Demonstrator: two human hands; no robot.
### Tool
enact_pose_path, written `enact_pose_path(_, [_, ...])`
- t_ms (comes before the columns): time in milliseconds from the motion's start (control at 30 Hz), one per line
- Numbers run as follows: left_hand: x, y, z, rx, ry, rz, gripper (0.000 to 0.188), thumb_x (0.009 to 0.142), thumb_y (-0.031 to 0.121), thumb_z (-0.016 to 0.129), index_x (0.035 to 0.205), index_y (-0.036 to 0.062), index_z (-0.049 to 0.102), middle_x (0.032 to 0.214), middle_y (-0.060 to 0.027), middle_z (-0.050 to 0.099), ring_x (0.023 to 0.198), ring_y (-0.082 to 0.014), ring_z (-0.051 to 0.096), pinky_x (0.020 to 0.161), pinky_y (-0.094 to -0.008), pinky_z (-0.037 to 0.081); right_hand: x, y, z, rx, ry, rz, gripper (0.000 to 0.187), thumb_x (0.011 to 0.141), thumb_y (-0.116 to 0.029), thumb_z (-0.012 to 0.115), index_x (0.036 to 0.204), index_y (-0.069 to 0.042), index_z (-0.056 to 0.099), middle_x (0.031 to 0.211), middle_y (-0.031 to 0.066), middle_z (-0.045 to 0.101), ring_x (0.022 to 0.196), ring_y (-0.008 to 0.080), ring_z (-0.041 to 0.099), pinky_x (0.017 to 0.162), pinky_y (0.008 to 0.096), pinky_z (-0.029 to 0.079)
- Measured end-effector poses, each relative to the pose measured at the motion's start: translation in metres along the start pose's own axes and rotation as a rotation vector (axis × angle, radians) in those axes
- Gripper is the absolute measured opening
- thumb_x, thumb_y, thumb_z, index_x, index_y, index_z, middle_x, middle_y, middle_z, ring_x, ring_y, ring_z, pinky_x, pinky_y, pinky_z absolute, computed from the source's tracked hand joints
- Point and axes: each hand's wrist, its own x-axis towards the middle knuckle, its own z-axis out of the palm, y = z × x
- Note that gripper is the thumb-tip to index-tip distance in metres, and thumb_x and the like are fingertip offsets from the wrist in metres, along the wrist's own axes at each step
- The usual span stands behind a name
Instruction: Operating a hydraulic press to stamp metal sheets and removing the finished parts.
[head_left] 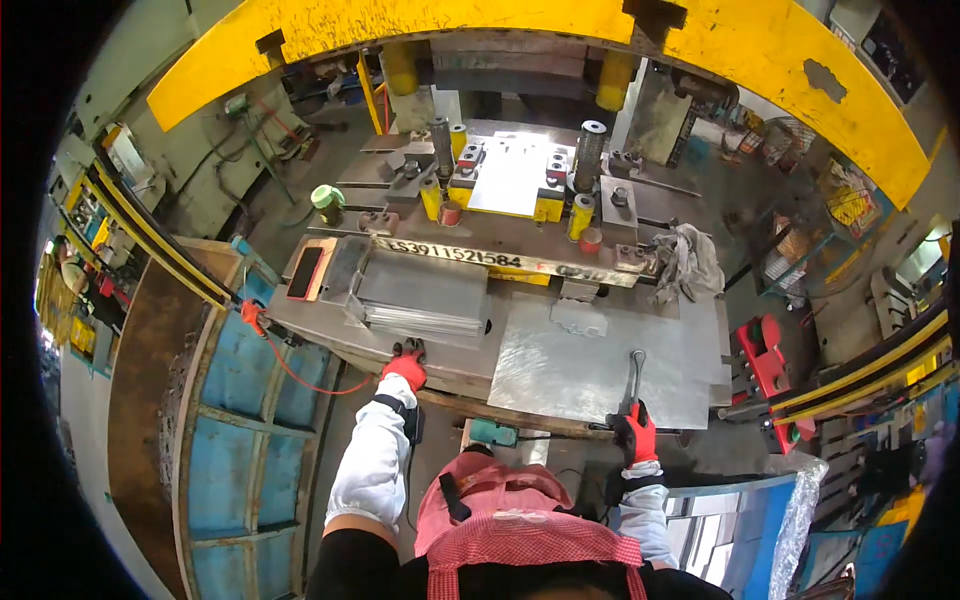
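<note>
My left hand (405, 368), in a red glove with dark fingertips, rests at the front edge of the metal bench (345, 315). Its fingers look apart and hold nothing I can make out. Just beyond it lies a stack of grey metal sheets (425, 295). My right hand (637, 437), gloved alike, is closed on the lower end of a slim wrench-like metal tool (637, 368). The tool's rounded head points away from me, over a broad shiny metal plate (540, 360). Farther back, a bright flat sheet (512, 180) sits on the die between the posts.
A yellow press frame (480, 22) arches over the far side. On the bench are a phone (305, 272), a green-capped bottle (327, 203) and a grey rag (690, 262). A blue metal bin (220, 450) stands left; a red rack (765, 370) stands right.
</note>
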Motion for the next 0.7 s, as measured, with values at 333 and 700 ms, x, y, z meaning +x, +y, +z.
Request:
enact_pose_path(333, [-0.007, 0.008, -0.007, 0.008, 0.062, 0.042, 0.05, 0.071, 0.022, 0.051, 0.121, 0.0178, 0.045, 0.125, -0.0117, 0.043, 0.114, -0.0328, 0.042, 0.094, -0.0396, 0.037, -0.013, -0.017, 0.008, -0.023, 0.015, 0.063, 0.02, 0.07, -0.009, 0.063, 0.084, -0.01, 0.049, 0.055, -0.001, 0.046, 0.039, 0.008, 0.04, 0.036, 0.0218, 0.032])
enact_pose_path(700, [-0.016, 0.019, -0.02, 0.047, 0.044, 0.024, 0.053, 0.072, 0.027, 0.052, 0.124, 0.022, 0.042, 0.123, -0.013, 0.046, 0.109, -0.0326, 0.047, 0.092, -0.0384, 0.04, -0.012, -0.016, 0.001, 0.09, -0.035, 0.069, 0.033, 0.07, -0.009, 0.063, 0.101, -0.007, 0.051, 0.063, 0.0004, 0.05, 0.044, 0.0093, 0.043, 0.039, 0.0242, 0.035])
